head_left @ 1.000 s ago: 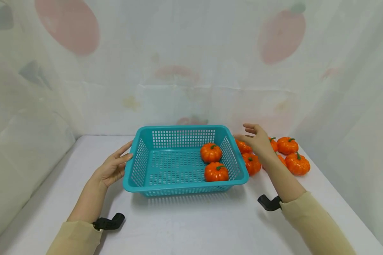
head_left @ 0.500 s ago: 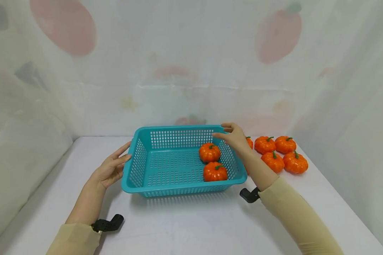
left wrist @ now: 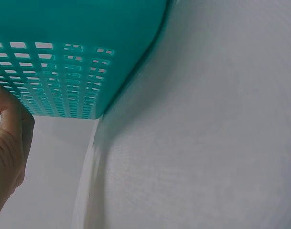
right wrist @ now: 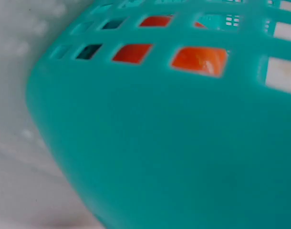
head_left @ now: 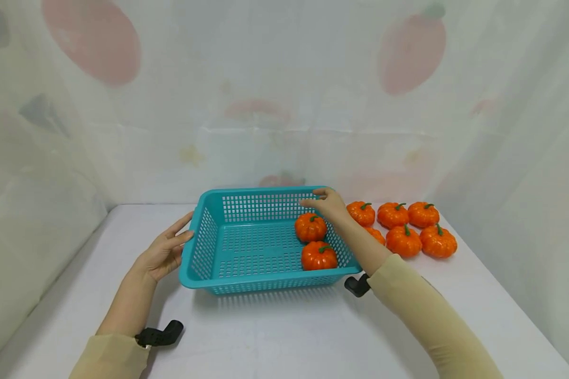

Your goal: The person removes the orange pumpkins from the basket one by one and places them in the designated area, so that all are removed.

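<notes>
A teal slotted basket [head_left: 265, 280] stands mid-table and holds two orange pumpkins [head_left: 311, 227] [head_left: 319, 256] at its right side. My left hand [head_left: 170, 245] rests with straight fingers against the basket's left rim; the left wrist view shows its palm [left wrist: 9, 138] beside the basket wall [left wrist: 64, 57]. Over the far right corner hovers my right hand [head_left: 320, 202], empty, fingers loosely bent just above the farther pumpkin. The right wrist view is filled by the basket wall [right wrist: 150, 143], with orange [right wrist: 198, 59] showing through its slots and no hand in sight.
Several more orange pumpkins [head_left: 404, 239] lie in a cluster on the white table [head_left: 275, 331] right of the basket. Printed curtains close off the back and both sides. Black wrist mounts [head_left: 160, 334] [head_left: 357, 285] sit at both cuffs.
My right hand has left the loose pumpkins empty and travelled left to the basket's far right corner. The left hand and the basket have barely moved.
</notes>
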`<state>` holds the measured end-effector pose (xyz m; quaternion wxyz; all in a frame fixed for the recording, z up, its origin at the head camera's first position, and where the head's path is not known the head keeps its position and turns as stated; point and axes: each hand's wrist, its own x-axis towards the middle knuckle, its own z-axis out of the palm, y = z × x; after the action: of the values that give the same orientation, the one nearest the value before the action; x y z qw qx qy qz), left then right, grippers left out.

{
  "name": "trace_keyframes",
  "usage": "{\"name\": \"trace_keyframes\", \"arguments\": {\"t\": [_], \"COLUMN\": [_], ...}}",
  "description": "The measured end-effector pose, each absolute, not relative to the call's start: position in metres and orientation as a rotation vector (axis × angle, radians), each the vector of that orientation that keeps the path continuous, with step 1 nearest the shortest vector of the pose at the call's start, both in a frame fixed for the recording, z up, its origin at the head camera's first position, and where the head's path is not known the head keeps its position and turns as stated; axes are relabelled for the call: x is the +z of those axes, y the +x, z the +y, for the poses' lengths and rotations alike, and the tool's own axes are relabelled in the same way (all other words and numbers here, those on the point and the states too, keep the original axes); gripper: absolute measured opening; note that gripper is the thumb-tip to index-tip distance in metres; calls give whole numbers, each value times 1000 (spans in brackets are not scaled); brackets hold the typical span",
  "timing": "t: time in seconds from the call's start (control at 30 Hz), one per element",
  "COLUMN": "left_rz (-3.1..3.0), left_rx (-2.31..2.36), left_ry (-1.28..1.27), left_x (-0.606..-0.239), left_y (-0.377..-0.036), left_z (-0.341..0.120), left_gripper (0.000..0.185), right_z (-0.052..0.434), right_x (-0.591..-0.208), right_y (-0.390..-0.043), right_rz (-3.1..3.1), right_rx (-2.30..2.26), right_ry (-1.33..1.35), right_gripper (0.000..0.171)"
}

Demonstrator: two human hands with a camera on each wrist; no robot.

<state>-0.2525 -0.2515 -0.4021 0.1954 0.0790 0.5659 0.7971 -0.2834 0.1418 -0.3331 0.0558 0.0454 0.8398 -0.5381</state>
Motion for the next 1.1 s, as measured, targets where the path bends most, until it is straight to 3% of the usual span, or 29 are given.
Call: {"name": "trace_keyframes", "arguments": {"t": [0.4,1.1], "left_rz": [1549,1569], "left_rx": [2243,2227], "left_ry": [245,254], "left_x": [-409,-406], "left_y": [-255,-256], "left_z": [-256,-255], "left_gripper": [67,68], "right_z": [129,125], "right_x": [-356,-378], "right_y": [-296,-290], "right_rz": [2624,2639], "right_rx": [-1484,-1223], "right_ry": [194,13], "right_gripper": [71,75]}}
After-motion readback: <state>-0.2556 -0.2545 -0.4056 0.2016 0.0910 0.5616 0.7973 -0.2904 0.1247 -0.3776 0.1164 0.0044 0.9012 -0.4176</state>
